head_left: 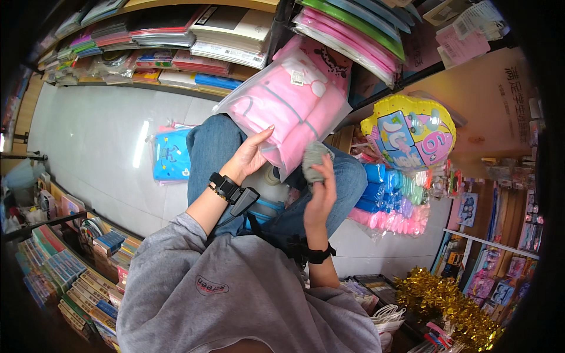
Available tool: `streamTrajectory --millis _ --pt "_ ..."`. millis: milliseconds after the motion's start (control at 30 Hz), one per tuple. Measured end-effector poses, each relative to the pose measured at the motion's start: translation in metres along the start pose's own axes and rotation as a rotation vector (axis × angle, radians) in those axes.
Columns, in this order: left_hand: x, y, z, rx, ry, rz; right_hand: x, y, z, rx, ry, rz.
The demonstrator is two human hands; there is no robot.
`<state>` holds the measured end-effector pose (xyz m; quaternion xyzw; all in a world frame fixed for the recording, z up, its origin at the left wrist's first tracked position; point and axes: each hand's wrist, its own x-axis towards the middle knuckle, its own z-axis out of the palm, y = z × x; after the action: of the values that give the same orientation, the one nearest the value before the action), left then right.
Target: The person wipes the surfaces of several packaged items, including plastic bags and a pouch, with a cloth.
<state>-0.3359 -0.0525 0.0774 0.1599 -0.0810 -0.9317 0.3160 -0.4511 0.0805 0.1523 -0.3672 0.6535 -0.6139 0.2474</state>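
Observation:
A pink folded item in a clear plastic bag [282,109], with a small white label near its top, is tilted above my knees. My left hand [252,156] grips the near left edge of this bag, thumb lying on top and the other fingers underneath. In my right hand [321,191] is a crumpled grey cloth [315,163], held by the fingers close to the bag's lower right corner. Whether the cloth touches the plastic I cannot tell.
Blue packaged items [170,156] lie on the pale tiled floor to the left. At right are a yellow-edged balloon [409,132] and bagged blue, green and pink goods [388,200]. Shelves with stacked notebooks [229,35] stand ahead; gold tinsel [447,306] is at lower right.

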Motion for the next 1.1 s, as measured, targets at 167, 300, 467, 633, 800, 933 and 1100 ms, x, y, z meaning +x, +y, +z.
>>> streamTrajectory --millis 167,300,467,633,800,933,1100 --pt "-0.002 0.0 0.017 -0.072 -0.022 -0.015 -0.012 0.008 0.018 -0.368 -0.302 -0.428" --pt "-0.004 0.001 0.011 -0.086 0.052 0.057 -0.004 0.038 -0.007 0.046 -0.067 -0.063" --pt "-0.007 0.011 0.018 -0.114 0.084 0.094 0.061 0.024 -0.034 -0.054 0.178 -0.123" --pt "-0.001 0.003 -0.002 0.036 0.078 0.074 0.149 0.048 -0.022 -0.223 0.189 -0.287" --pt "-0.001 0.003 0.007 0.036 0.093 0.067 0.169 0.11 0.006 -0.554 0.055 -0.447" --pt "-0.001 0.004 -0.011 0.183 0.205 0.133 0.123 0.085 0.027 -0.527 0.052 -0.344" --pt "-0.001 0.004 -0.017 0.057 0.211 -0.012 0.073 0.053 0.03 -0.484 -0.169 -0.344"
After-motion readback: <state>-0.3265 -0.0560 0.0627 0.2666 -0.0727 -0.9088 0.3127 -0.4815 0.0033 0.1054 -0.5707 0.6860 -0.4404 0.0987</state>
